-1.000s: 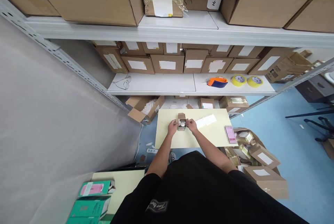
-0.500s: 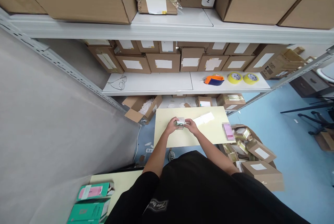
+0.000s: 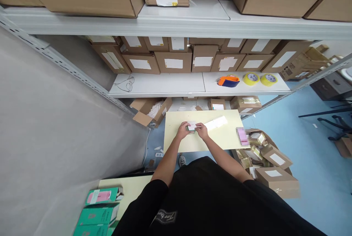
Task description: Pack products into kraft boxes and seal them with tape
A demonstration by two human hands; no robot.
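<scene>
Over the pale yellow table (image 3: 176, 118), a small white box with a green edge (image 3: 191, 126) sits between my two hands. My left hand (image 3: 182, 131) is closed around its left side. On the other side, my right hand (image 3: 202, 131) pinches at the box's right edge; whether it grips the box itself or a thin flap or paper is too small to tell. A long white strip-like piece (image 3: 216, 122) lies on the table just beyond my right hand. At the table's right corner lies a pink, blurred-out item (image 3: 242, 136).
Shelving (image 3: 156, 84) with cardboard boxes stands ahead; its middle shelf holds an orange-and-blue tape dispenser (image 3: 228, 81) and yellow tape rolls (image 3: 251, 78). An open carton (image 3: 144, 118) sits left of the table. Packed parcels (image 3: 276, 181) are at the right, green boxes (image 3: 95, 214) behind left.
The view has shifted slightly. The small box in my hands has tilted so that more of its white top faces me; both hands keep nearly the same place.
</scene>
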